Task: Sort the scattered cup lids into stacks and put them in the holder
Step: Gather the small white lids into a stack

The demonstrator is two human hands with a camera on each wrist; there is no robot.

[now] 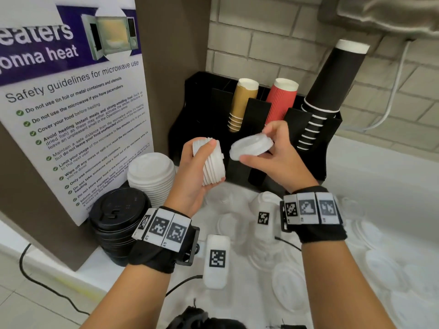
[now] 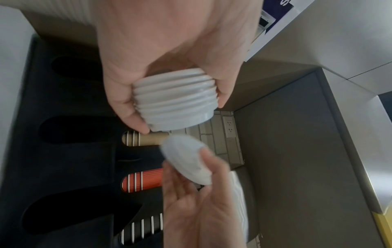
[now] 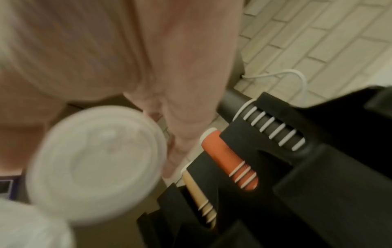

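My left hand (image 1: 202,167) grips a small stack of white lids (image 1: 211,162), held on its side in front of the black holder (image 1: 332,148); the left wrist view shows the same white lid stack (image 2: 176,102) between thumb and fingers. My right hand (image 1: 268,148) pinches a single white lid (image 1: 250,146) by its rim, just right of the stack and apart from it. That single lid (image 3: 95,164) is blurred in the right wrist view. Several loose white lids (image 1: 377,264) lie scattered on the white counter.
The holder carries tan cups (image 1: 242,103), red cups (image 1: 281,100) and a tall stack of black cups (image 1: 332,84). A stack of white lids (image 1: 152,176) and a stack of black lids (image 1: 118,219) stand at the left by a microwave poster (image 1: 71,96). Tiled wall behind.
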